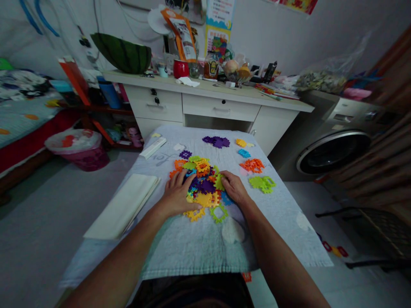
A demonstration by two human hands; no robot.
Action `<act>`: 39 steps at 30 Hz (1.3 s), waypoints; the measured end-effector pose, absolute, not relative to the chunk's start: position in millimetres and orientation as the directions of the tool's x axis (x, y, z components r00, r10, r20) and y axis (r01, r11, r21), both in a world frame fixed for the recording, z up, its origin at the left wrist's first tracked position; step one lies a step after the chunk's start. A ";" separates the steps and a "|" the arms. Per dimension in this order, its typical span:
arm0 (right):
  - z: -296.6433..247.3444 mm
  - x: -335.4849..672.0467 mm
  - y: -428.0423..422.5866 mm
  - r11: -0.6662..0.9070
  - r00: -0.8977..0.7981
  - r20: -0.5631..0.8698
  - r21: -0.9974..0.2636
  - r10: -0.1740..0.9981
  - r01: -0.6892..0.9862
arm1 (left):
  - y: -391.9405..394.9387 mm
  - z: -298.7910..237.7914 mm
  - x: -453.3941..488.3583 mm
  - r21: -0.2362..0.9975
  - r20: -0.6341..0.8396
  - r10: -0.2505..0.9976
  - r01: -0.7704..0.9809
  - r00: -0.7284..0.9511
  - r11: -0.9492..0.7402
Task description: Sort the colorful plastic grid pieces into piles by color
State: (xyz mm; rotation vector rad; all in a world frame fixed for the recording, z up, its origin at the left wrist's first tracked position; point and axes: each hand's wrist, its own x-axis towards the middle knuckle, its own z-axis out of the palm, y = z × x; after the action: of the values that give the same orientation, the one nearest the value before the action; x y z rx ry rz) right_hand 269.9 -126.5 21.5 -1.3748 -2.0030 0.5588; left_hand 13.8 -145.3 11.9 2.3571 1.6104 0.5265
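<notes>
A mixed pile of plastic gear-shaped toy pieces (206, 186) lies mid-table in purple, yellow, orange, green and blue. My left hand (175, 194) rests on the pile's left side, fingers and thumb spread, gripping nothing. At the right edge of the pile, my right hand (234, 187) has its fingers closed on a lime-green gear piece (219, 182). Sorted by colour beyond and to the right are purple pieces (220, 142), a yellow group (240, 143), a blue group (244, 153), orange pieces (253, 165) and green pieces (263, 184).
A pale cloth (192, 252) covers the table. On its left lie a folded cream cloth (123, 205) and a white narrow box (153, 148). Behind stands a white desk (221, 100) bearing a cut watermelon (123, 53) and jars. A washing machine (321, 137) is at right.
</notes>
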 end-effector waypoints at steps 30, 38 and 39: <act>42.3 379.3 -134.4 0.050 0.309 0.437 -0.638 0.845 0.768 | -135.9 6.6 16.0 0.352 0.409 0.863 0.822 0.296 -0.448; 26.3 428.3 -152.5 -0.209 0.456 0.478 -0.483 0.751 0.850 | -134.6 4.5 14.2 0.346 0.409 0.857 0.815 0.314 -0.464; 22.0 428.3 -153.1 -0.224 0.463 0.469 -0.480 0.752 0.848 | -134.6 4.5 14.0 0.348 0.411 0.856 0.814 0.313 -0.465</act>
State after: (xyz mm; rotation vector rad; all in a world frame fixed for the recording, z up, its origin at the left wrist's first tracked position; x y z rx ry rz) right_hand 428.3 -153.1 22.0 -2.0153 -1.3280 -0.1773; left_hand 14.0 -134.6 4.5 2.4831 1.5833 0.8533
